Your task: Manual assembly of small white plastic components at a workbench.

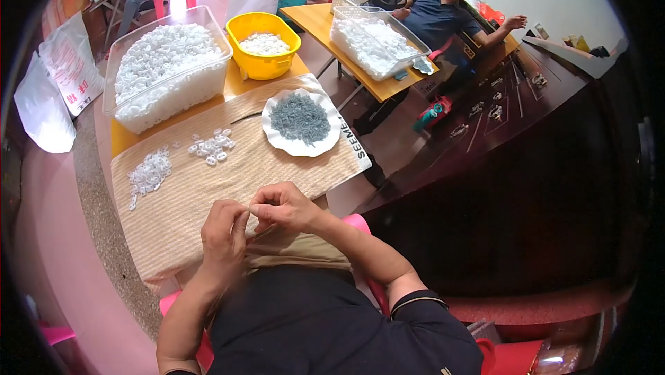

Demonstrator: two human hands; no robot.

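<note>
Two hands, the left hand (224, 231) and the right hand (287, 207), meet at their fingertips, fingers pinched together; anything held is too small to tell. White oval pieces (213, 147) lie ahead, nearer the left; grey pieces (299, 118) lie ahead-right, on a scalloped plate (312, 148), nearer the right.

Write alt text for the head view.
A person's left hand and right hand meet at the fingertips by a striped cloth; anything held is unclear. Two piles of small white pieces and a scalloped plate of grey pieces lie on it, with a clear tub and yellow basin behind.
</note>
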